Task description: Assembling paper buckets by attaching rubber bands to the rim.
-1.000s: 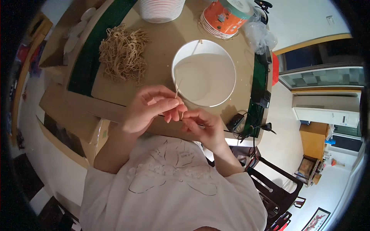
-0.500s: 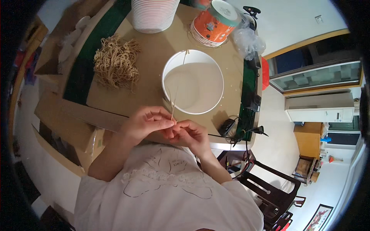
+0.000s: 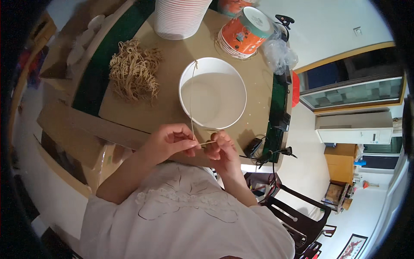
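Both hands pinching a rubber band at the near edge of the surface.

Left hand (image 3: 168, 142) and right hand (image 3: 222, 151), grips closed on one thin band (image 3: 192, 108), apparently stretched across the white bowl (image 3: 213, 93) to its far rim. Beyond: loose band pile (image 3: 131, 71), stacked cups (image 3: 181, 17), orange tub (image 3: 246, 30).

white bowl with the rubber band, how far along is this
Partly done: a rubber band is hooked on the far rim of the white bowl and stretches back across it. In hand: left hand and right hand pinch its near end. Left: that end is not yet over the near rim. A pile of bands waits.
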Demonstrator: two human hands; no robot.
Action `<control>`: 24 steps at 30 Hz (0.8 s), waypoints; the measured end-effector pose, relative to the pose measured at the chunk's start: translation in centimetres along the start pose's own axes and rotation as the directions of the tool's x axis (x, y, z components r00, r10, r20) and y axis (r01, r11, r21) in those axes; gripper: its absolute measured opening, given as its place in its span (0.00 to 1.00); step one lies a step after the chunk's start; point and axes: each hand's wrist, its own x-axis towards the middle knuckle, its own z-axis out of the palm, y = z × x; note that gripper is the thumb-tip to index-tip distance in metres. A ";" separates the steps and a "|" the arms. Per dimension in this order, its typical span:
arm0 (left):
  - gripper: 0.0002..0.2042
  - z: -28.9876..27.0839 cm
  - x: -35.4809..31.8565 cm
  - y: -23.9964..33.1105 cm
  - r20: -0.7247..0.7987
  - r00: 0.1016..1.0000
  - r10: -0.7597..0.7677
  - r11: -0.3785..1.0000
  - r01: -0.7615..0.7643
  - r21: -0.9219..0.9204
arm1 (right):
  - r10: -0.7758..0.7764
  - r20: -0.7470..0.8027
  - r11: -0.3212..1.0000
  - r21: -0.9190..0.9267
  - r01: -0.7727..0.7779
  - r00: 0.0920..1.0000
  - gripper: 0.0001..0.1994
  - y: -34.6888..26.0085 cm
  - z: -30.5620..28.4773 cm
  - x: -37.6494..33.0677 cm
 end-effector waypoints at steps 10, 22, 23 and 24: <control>0.02 -1.9 -0.5 -1.4 -0.178 0.982 -0.068 0.997 0.071 0.009 | -0.290 -0.032 0.935 0.203 0.290 0.956 0.10 -1.1 -1.1 -0.5; 0.03 -2.3 -1.2 -2.8 -0.291 0.955 -0.055 0.963 0.128 0.237 | -0.338 -0.064 0.782 0.535 0.318 0.939 0.08 -2.1 -1.3 0.3; 0.03 -2.5 -1.3 -2.8 -0.287 0.956 -0.061 0.958 0.137 0.252 | -0.348 -0.083 0.811 0.474 0.344 0.934 0.08 -2.1 -1.3 0.3; 0.04 -2.7 -1.4 -2.7 -0.291 0.956 -0.049 0.962 0.124 0.244 | -0.356 -0.101 0.836 0.409 0.365 0.929 0.09 -2.0 -1.3 0.4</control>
